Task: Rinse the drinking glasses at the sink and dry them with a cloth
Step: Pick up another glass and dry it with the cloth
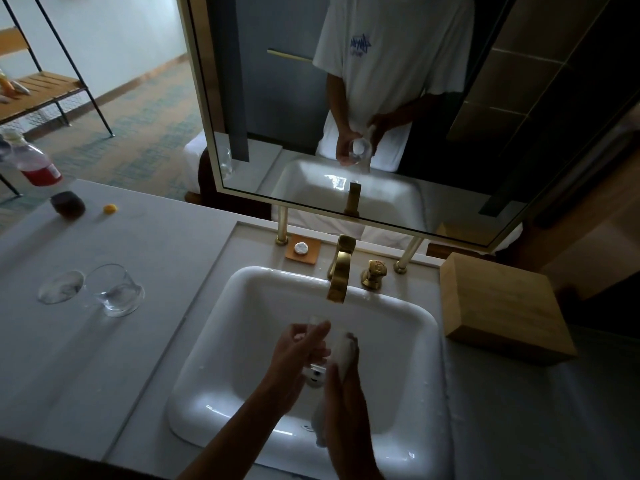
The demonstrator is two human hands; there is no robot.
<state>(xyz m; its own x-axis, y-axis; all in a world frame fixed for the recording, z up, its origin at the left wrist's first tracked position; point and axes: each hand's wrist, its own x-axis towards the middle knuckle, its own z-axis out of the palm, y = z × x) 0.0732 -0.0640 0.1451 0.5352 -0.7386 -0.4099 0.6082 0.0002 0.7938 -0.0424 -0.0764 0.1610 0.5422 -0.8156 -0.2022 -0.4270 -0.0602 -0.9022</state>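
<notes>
Hands (322, 362) press soft white cloth (343, 353) into clear glass (313, 329).

The sink (242, 393) is set into the worktop (121, 358), the tap (339, 275) behind it and the mirror (381, 98) behind that; two glasses (116, 291) stand on the worktop left of the sink, touching; further back left, a bottle (34, 161); a box (502, 306) right of the sink; both hands (301, 351) over the basin.

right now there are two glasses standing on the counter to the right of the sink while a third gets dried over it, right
Not quite: the head view shows the two glasses on the counter to the left of the sink, not the right. The third glass is being dried over it.
</notes>
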